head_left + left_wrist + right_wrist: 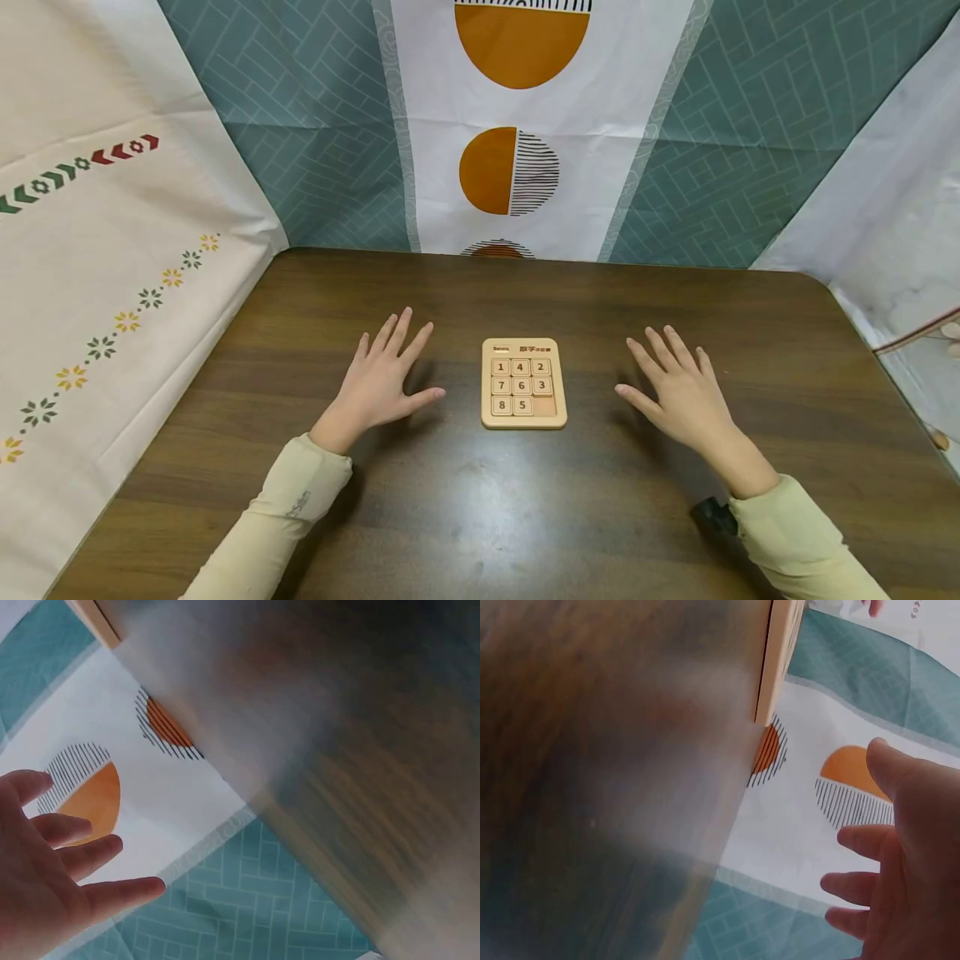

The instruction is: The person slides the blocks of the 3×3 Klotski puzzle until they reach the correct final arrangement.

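1. Start from the number puzzle (523, 422), which lies flat on the counter (585, 483) between the two hands and apart from both.
2. The left hand (381, 382) is spread with fingers extended and holds nothing; its thumb points towards the puzzle's left edge, the better side, probably, for steadying the frame.
3. The right hand (682, 396) is likewise spread and holds nothing; from there a single fingertip should suit the tiles better than a full grasp.
4. The vacant slot (544, 406) sits at the lower right, so only tile 3 (542, 386) above it and tile 5 (522, 406) to its left have room to slide in.
5. Any push is best kept light, flat and straight along the row or column; a slanted push could jam a tile or shift the whole frame.
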`<state>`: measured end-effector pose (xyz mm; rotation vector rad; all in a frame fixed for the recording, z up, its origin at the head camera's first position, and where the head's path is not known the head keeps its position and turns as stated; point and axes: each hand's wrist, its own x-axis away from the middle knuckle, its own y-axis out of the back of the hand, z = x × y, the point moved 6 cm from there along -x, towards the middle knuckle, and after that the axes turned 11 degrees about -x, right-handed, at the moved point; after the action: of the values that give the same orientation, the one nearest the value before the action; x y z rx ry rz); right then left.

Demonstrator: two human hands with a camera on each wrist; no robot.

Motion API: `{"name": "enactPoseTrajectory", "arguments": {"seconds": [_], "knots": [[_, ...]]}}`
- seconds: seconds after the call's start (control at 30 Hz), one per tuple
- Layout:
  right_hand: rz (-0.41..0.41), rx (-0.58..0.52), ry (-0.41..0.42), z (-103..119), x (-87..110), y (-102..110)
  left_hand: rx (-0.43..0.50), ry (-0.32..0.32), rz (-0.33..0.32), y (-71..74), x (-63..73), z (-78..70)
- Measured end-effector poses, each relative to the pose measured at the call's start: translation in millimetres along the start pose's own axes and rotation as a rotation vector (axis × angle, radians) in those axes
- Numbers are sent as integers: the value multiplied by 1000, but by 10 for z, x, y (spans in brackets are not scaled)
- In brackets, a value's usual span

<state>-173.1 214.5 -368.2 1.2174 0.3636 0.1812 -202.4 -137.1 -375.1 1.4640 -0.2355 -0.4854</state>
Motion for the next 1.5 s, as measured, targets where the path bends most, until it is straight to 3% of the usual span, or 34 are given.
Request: {"name": "enactPoseTrajectory", "arguments": {"seconds": [0.43, 0.93, 1.5], "knots": [[74, -25, 37, 147, -31, -137, 38, -84, 38, -61, -96, -178], [133, -42, 108, 308, -61, -281, 12, -163, 93, -148, -234, -374], [179, -54, 174, 484, -108, -397, 18, -210, 210, -306, -391, -604]]}}
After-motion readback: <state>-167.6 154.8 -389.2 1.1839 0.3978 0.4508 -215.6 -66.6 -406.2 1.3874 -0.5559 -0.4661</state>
